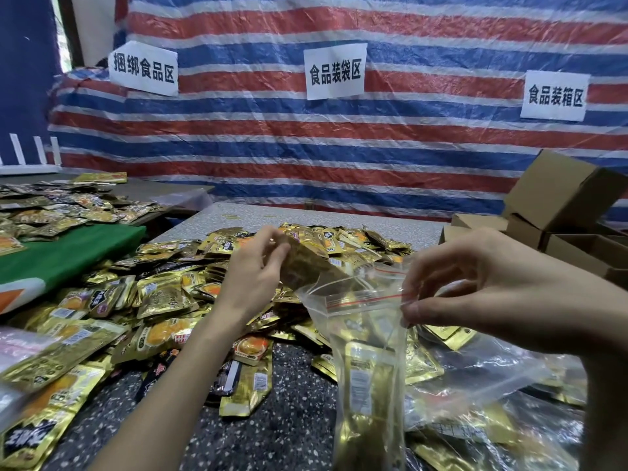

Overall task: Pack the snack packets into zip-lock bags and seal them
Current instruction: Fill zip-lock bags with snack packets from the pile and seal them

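Pinching the zip-lock bag (pixel 356 321) by its red-striped rim, your right hand (pixel 475 283) holds the mouth open just beside your left hand (pixel 256 266), which grips a snack packet (pixel 306 265) by its top edge, tip at the opening; both look light, limp, slick, so hold edges.

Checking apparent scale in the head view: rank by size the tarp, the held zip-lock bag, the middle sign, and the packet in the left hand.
1. tarp
2. zip-lock bag
3. middle sign and packet: they look alike. The packet is nearer the camera and partly hidden, so I will not rank these two.
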Demonstrator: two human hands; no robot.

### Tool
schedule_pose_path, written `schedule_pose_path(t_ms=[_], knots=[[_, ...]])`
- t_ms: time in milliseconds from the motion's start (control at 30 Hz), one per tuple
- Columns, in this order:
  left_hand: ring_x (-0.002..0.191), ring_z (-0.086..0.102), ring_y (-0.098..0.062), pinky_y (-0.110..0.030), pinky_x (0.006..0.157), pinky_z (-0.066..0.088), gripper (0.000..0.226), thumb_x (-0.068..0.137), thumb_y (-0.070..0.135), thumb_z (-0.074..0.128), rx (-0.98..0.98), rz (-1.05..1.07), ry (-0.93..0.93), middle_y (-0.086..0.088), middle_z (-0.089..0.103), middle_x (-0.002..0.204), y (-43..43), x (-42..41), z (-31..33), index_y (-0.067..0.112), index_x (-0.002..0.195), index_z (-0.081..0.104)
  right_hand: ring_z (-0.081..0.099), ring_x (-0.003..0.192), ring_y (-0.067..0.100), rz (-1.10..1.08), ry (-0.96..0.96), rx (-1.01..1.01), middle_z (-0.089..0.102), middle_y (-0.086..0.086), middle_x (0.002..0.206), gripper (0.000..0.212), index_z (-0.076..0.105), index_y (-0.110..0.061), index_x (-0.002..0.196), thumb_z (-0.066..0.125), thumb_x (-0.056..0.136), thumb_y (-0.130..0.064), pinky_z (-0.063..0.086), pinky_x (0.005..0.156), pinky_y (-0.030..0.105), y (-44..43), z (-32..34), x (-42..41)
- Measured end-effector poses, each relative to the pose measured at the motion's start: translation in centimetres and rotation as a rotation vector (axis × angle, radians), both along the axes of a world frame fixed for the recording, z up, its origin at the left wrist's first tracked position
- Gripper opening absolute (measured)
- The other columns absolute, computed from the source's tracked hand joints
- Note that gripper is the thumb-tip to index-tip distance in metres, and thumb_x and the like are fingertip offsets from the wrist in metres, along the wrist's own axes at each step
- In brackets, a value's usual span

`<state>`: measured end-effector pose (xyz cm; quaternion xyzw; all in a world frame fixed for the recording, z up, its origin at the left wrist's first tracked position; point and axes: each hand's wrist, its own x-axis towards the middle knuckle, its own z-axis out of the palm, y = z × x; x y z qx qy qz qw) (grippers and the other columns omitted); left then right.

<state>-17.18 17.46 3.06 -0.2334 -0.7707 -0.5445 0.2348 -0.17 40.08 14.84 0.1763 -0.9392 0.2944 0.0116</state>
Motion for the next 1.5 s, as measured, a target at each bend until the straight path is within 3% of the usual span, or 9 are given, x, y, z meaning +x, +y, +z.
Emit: schedule_pose_path(t_ms=[133,367,533,600,667,800,1067,1267,1500], knots=[[0.082,0.068,-0.023,-0.030,0.048,0.058,0.017,0.100,0.015,0.055,0.049,-0.021,-0.045,-0.005,0.067,0.094,-0.7,0.0,0.8,0.026,0.089,0.058,0.071,0.087,0.004,-0.006,0.006,0.017,0.076,-0.009,0.087,0.012,0.076,-0.031,0.082,0.074,0.074,-0.040,0.054,0.093,0.045,0.0,0.1,-0.1],[0.081,0.067,-0.003,-0.029,0.075,0.061,0.003,0.092,0.015,0.068,-0.251,-0.099,-0.028,0.004,0.069,0.092,0.9,-0.4,-2.2,0.018,0.092,0.066,0.071,0.090,0.007,-0.006,-0.008,0.000,0.076,-0.005,0.089,0.032,0.076,-0.032,0.081,0.070,0.062,-0.057,0.054,0.093,0.045,0.5,0.4,0.1],[0.059,0.058,0.004,-0.016,0.056,0.047,0.051,0.070,0.076,0.067,-0.652,-0.406,-0.450,0.016,0.069,0.074,1.0,-0.5,-3.8,0.026,0.080,0.071,0.071,0.090,0.009,0.009,-0.015,-0.012,0.077,-0.004,0.089,0.034,0.076,-0.033,0.081,0.069,0.061,-0.059,0.053,0.094,0.046,0.8,0.3,0.0],[0.071,0.060,0.000,-0.025,0.066,0.053,0.046,0.077,0.073,0.062,-0.647,-0.229,-0.364,0.015,0.068,0.082,1.2,-1.0,-4.7,0.028,0.085,0.070,0.071,0.091,0.009,0.007,-0.017,-0.013,0.077,-0.004,0.090,0.034,0.076,-0.033,0.080,0.068,0.060,-0.060,0.053,0.094,0.045,0.8,0.3,0.0],[0.096,0.058,-0.004,-0.036,0.090,0.053,0.016,0.090,0.041,0.065,-0.627,0.114,-0.108,0.016,0.063,0.106,1.3,-1.7,-5.7,0.031,0.103,0.067,0.071,0.092,0.008,0.005,-0.018,-0.011,0.076,-0.005,0.090,0.034,0.076,-0.033,0.081,0.069,0.061,-0.059,0.053,0.095,0.045,0.8,0.3,-0.1],[0.131,0.042,-0.012,-0.038,0.112,0.031,0.051,0.092,0.025,0.064,-0.755,0.294,-0.073,0.016,0.047,0.144,1.5,-2.3,-7.9,0.034,0.140,0.050,0.071,0.092,0.008,0.008,-0.015,0.007,0.076,-0.005,0.090,0.017,0.076,-0.033,0.081,0.074,0.072,-0.048,0.054,0.093,0.047,1.0,0.2,-0.3],[0.107,0.060,-0.010,-0.038,0.094,0.049,0.027,0.091,0.035,0.068,-0.451,0.287,-0.152,0.019,0.068,0.116,1.2,-2.0,-6.8,0.040,0.118,0.070,0.071,0.091,0.009,0.009,-0.003,0.014,0.076,-0.006,0.090,0.021,0.076,-0.034,0.087,0.076,0.073,-0.050,0.054,0.091,0.047,1.1,-0.1,-0.4],[0.065,0.059,-0.007,-0.012,0.050,0.047,0.015,0.102,0.027,0.052,-0.066,0.101,-0.249,-0.008,0.068,0.095,0.3,-1.1,-1.1,0.016,0.100,0.063,0.071,0.091,0.007,0.030,-0.014,0.005,0.076,-0.007,0.091,0.003,0.076,-0.033,0.082,0.076,0.080,-0.034,0.054,0.091,0.044,0.8,-0.1,-0.4],[0.073,0.075,-0.020,-0.026,0.058,0.059,0.022,0.096,0.025,0.059,0.442,-0.167,-0.261,-0.008,0.077,0.083,-1.6,5.2,7.0,0.008,0.089,0.073,0.070,0.090,0.005,0.032,-0.029,0.002,0.076,-0.009,0.089,0.004,0.076,-0.029,0.083,0.076,0.080,-0.032,0.054,0.092,0.043,0.2,0.0,-0.4]])
